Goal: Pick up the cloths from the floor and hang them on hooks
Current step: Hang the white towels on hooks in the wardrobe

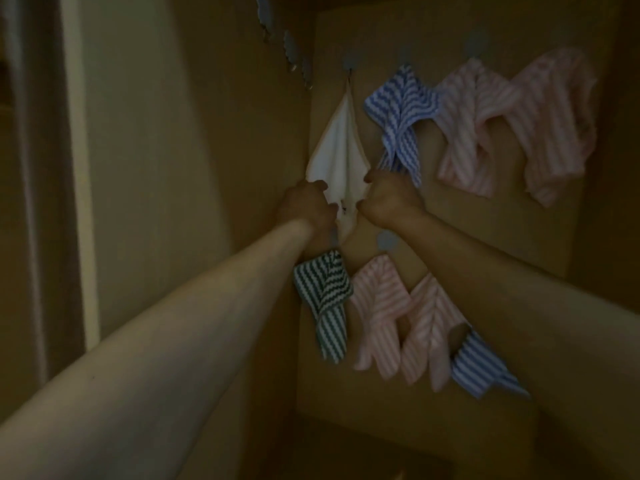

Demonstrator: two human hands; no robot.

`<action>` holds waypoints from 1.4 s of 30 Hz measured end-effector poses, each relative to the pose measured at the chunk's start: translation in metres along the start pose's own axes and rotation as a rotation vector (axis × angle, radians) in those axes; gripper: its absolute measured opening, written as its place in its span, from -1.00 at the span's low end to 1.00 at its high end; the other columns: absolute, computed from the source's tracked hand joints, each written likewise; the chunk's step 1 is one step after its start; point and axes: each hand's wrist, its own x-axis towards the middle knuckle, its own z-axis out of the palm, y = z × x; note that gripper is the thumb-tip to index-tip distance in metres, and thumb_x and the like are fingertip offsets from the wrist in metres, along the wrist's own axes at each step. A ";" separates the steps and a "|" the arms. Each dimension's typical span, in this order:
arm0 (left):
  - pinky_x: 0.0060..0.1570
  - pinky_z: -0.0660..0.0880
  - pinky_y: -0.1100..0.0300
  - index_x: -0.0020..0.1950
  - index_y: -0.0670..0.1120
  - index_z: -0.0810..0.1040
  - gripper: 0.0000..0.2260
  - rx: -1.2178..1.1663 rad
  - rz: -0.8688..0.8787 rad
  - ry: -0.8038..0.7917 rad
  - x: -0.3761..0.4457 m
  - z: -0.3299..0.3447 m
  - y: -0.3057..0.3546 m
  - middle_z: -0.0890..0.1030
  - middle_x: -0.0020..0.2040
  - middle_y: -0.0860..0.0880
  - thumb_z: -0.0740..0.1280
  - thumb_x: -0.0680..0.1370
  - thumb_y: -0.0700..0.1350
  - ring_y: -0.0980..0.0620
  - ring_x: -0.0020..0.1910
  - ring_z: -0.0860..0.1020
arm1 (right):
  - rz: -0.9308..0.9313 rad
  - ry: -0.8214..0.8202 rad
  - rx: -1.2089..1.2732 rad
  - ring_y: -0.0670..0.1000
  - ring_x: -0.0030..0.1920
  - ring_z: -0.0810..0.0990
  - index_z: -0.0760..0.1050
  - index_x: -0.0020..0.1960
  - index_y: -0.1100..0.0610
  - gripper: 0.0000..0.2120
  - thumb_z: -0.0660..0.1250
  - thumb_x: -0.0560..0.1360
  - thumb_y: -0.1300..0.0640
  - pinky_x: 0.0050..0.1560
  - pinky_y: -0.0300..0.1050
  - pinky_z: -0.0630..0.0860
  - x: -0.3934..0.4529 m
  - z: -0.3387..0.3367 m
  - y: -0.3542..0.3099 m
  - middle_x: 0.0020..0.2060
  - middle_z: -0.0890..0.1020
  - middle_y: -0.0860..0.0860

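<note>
Hanging from a round hook (pixel 350 62) by a thin loop, a white cloth (pixel 337 150) with a pale trim droops in a long triangle against a brown board (pixel 519 237). Both bare arms reach up to it. The left hand (pixel 308 206) has its fingers curled onto the cloth's lower left edge, and the right hand (pixel 388 199) is bunched into a fist on the lower right edge, so the bottom of the cloth is pinched between the two (the light is dim, and the exact fingertip contact is hard to make out).

Just right of the white cloth hangs a blue striped cloth (pixel 400 112), its lower tip touching the right hand's knuckles. Further right, two pink striped cloths (pixel 464 133) (pixel 554 126) hang side by side, overlapping at their top.

A lower row sits under the arms: a green striped cloth (pixel 323 299) just beneath the left wrist, then two pink striped ones (pixel 377 313) (pixel 429 330), then a second blue striped cloth (pixel 481 368) partly hidden by the right forearm. A bare grey hook (pixel 386 240) shows between the wrists.

On the side wall at upper left, scalloped grey hooks (pixel 294 60) carry nothing.
</note>
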 end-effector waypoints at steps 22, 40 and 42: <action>0.43 0.10 -0.18 0.51 0.16 0.26 -0.53 0.036 0.096 -0.237 -0.244 -0.045 -0.008 0.28 0.52 -0.03 0.16 0.59 0.15 -0.15 0.48 0.22 | 0.374 -0.154 -0.033 0.15 0.22 0.54 0.32 0.46 0.09 -0.46 0.31 0.52 0.02 0.11 -0.07 0.51 -0.251 -0.025 -0.075 0.26 0.55 0.14; 0.45 0.02 -0.26 0.49 0.17 0.27 -0.54 -0.221 0.024 -0.348 -0.467 -0.045 0.041 0.27 0.53 0.03 0.19 0.60 0.17 -0.08 0.53 0.14 | 0.648 -0.155 0.101 0.06 0.27 0.49 0.26 0.46 -0.06 -0.46 0.31 0.54 -0.10 0.17 -0.07 0.49 -0.490 -0.077 -0.091 0.32 0.46 0.03; 0.45 0.01 -0.25 0.48 0.17 0.28 -0.55 -0.251 0.052 -0.370 -0.505 -0.049 0.053 0.28 0.52 0.03 0.19 0.60 0.17 -0.06 0.53 0.14 | 0.683 -0.142 0.085 0.05 0.33 0.44 0.26 0.48 -0.07 -0.45 0.30 0.54 -0.11 0.19 -0.07 0.44 -0.526 -0.090 -0.093 0.37 0.43 0.00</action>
